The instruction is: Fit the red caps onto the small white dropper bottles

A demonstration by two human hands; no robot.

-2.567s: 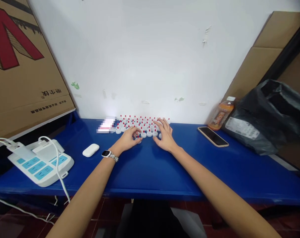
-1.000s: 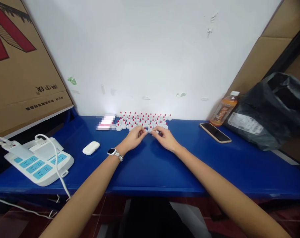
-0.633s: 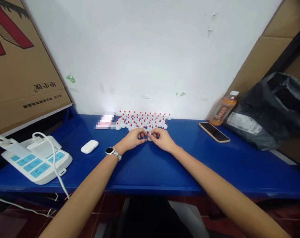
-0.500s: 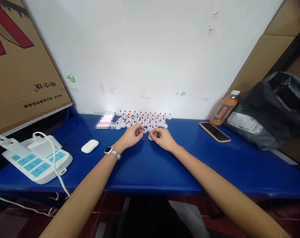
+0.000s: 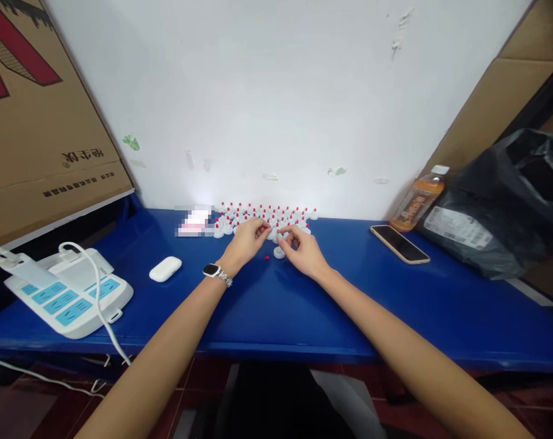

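Several white round caps with red tips [image 5: 219, 231] stand in rows along the back of the blue table. My left hand [image 5: 246, 241], wearing a watch, is closed in a pinch at the front of these rows. What its fingertips hold, if anything, is too small to make out. My right hand [image 5: 304, 249] faces it from the right, thumb and index finger apart beside the front caps. Just below its fingertips lies a white cap [image 5: 280, 252] with no red tip showing. A loose small red tip [image 5: 267, 257] rests on the table left of it.
To the left are a white earphone case [image 5: 165, 269] and a power strip [image 5: 70, 299] with cables. A phone [image 5: 399, 244], an orange drink bottle [image 5: 417, 200] and a black plastic bag [image 5: 486, 213] lie right. A white wall [image 5: 276, 97] stands behind.
My left hand has moved forward and slightly right, toward the rows of caps. My right hand has risen off the bare white cap, which now lies uncovered on the table.
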